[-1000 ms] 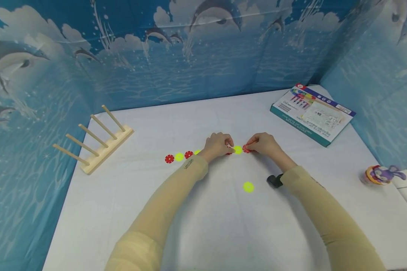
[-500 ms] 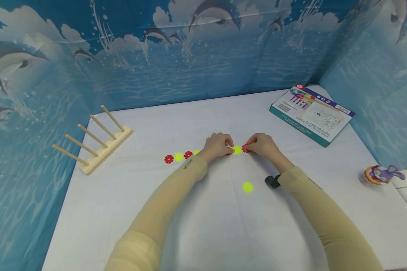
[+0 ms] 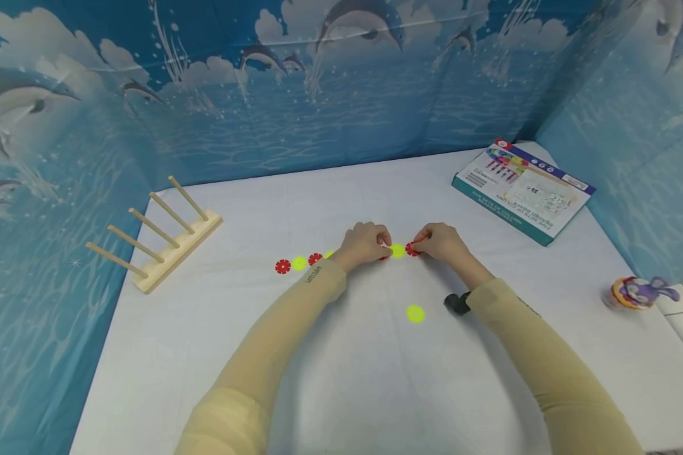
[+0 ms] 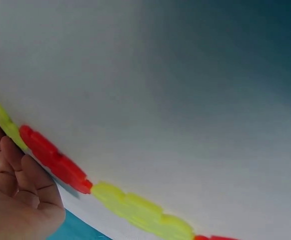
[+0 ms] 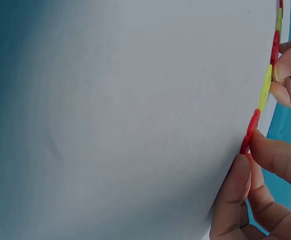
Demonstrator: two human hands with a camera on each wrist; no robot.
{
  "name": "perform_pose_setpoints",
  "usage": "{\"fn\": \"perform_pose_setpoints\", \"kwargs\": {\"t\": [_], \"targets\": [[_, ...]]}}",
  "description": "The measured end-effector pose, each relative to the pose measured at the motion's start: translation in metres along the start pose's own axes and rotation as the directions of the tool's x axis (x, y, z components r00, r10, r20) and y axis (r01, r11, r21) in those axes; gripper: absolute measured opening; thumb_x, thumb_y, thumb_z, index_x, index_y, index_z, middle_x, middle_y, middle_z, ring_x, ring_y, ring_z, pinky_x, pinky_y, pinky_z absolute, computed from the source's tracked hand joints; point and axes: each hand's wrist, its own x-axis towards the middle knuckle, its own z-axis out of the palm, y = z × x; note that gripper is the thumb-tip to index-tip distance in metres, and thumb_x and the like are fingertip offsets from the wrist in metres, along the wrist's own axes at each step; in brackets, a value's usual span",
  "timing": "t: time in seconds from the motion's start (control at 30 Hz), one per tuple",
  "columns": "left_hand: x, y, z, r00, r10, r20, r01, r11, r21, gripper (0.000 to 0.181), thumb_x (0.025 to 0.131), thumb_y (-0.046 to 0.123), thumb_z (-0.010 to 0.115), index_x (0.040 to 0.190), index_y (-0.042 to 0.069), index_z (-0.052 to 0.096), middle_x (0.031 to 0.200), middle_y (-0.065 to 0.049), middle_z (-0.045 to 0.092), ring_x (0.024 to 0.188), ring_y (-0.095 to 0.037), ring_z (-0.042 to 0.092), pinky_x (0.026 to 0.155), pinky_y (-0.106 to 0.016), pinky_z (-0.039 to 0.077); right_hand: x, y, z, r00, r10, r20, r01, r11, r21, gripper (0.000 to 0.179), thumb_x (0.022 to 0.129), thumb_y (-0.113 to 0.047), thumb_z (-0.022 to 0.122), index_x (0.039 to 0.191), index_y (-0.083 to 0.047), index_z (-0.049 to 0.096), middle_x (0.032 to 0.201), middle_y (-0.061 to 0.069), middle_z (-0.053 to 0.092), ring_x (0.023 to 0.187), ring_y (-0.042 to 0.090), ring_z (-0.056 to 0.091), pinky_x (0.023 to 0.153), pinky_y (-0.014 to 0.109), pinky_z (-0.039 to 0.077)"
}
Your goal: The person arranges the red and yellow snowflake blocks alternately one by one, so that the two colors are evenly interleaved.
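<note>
Red and yellow-green notched plastic discs stand edge to edge in a chain, alternating in colour; a red disc (image 3: 283, 266) is at its left end. My left hand (image 3: 366, 243) pinches the chain where a red disc meets a yellow one (image 5: 265, 89), partly hiding that red disc. At the right end, my right hand (image 3: 443, 242) pinches a red disc (image 5: 251, 131) between thumb and fingers, its edge against that yellow disc. In the left wrist view more discs, such as a yellow one (image 4: 141, 210), run past my left fingers. A single yellow disc (image 3: 415, 314) lies nearer me.
A wooden rack (image 3: 178, 251) with several slanting pegs stands at the left on the white-covered table (image 3: 341, 379). A flat product box (image 3: 523, 191) lies at the back right. Near the right edge sits a small purple-eared toy (image 3: 640, 294). A dolphin-print curtain (image 3: 319, 120) hangs behind.
Both hands keep their places and grips at the chain; the right hand's red disc stays beside the yellow one. The whole head view has shifted very slightly.
</note>
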Motion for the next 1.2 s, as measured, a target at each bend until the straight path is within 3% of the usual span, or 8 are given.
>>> {"fn": "perform_pose_setpoints", "kwargs": {"t": [0.4,0.67,1.2], "targets": [[0.004,0.007,0.002,1.000,0.012,-0.016,-0.011,1.000,0.024,0.020,0.093,0.039,0.067,0.098,0.020,0.067,0.091,0.003,0.059,0.095,-0.017,0.048,0.086,-0.034,0.038,0.000,0.003,-0.001,1.000,-0.010,-0.006,0.010,1.000,0.001,0.023,0.092,-0.022,0.068,0.102,-0.001,0.064,0.095,0.013,0.063,0.083,0.022,0.053,0.068,0.025,0.044],[0.006,0.017,0.010,0.996,0.061,-0.066,-0.056,0.996,0.075,0.024,0.093,0.040,0.066,0.105,0.019,0.069,0.101,0.000,0.062,0.101,-0.018,0.050,0.085,-0.033,0.042,0.000,0.003,-0.001,0.998,-0.051,-0.035,0.050,0.999,-0.020,0.021,0.090,-0.020,0.069,0.098,-0.001,0.066,0.090,0.011,0.065,0.078,0.019,0.054,0.065,0.024,0.042],[0.009,0.027,0.014,0.996,-0.017,-0.090,0.023,0.998,0.065,0.019,0.089,0.038,0.072,0.100,0.023,0.069,0.100,0.003,0.062,0.101,-0.017,0.049,0.083,-0.032,0.041,0.000,0.004,-0.001,0.997,-0.062,-0.048,0.061,0.998,-0.032,0.020,0.089,-0.019,0.071,0.096,-0.001,0.067,0.086,0.010,0.065,0.075,0.018,0.054,0.062,0.023,0.041]]}}
